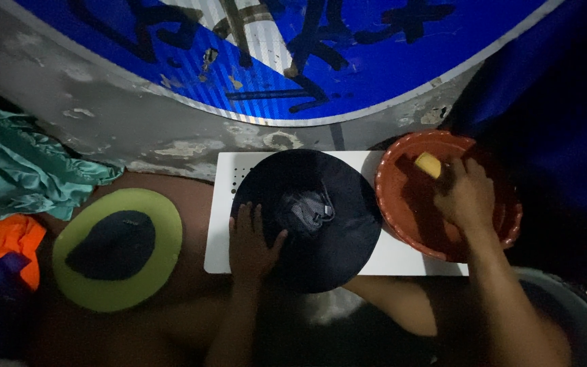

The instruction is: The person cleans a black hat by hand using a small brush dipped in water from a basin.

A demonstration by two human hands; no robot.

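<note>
A dark wide-brimmed hat (pixel 321 197) lies upside down on a white board (pixel 222 204), its inside facing up. My left hand (pixel 253 238) rests flat on the hat's near-left brim, fingers apart. My right hand (pixel 467 197) is inside a red-brown basin (pixel 392 177) to the right, its fingers closed on a yellow sponge-like piece (pixel 428 164) at the basin's far side.
A second hat with a green brim and dark crown (pixel 118 248) lies left of the board. Teal cloth (pixel 22 170) and orange cloth (pixel 11 238) are piled at far left. A large blue round sign (pixel 375 61) leans behind. A grey tub rim (pixel 579 306) shows at bottom right.
</note>
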